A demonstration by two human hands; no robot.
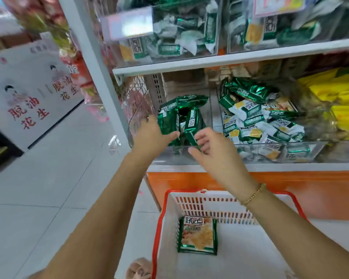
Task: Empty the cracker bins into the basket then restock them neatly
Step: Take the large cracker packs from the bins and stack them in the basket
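Note:
Several green cracker packets (191, 101) stand upright in the left clear bin on the lower shelf. My left hand (150, 135) cups their left side, thumb across the front of one packet. My right hand (214, 150) is just right of them, fingers apart and touching the lower end of a packet. The neighbouring bin (280, 152) holds a loose heap of green and white packets (266, 121). On the floor below stands a white basket with a red rim (159, 218), with one cracker packet (197, 235) lying flat inside.
The upper shelf carries clear bins of similar packets (181, 37). Yellow packs (338, 101) fill the bin at far right. The shelf base (290, 190) is orange. A white sign with red characters (28, 93) stands at left across the tiled aisle. My foot (138, 268) is beside the basket.

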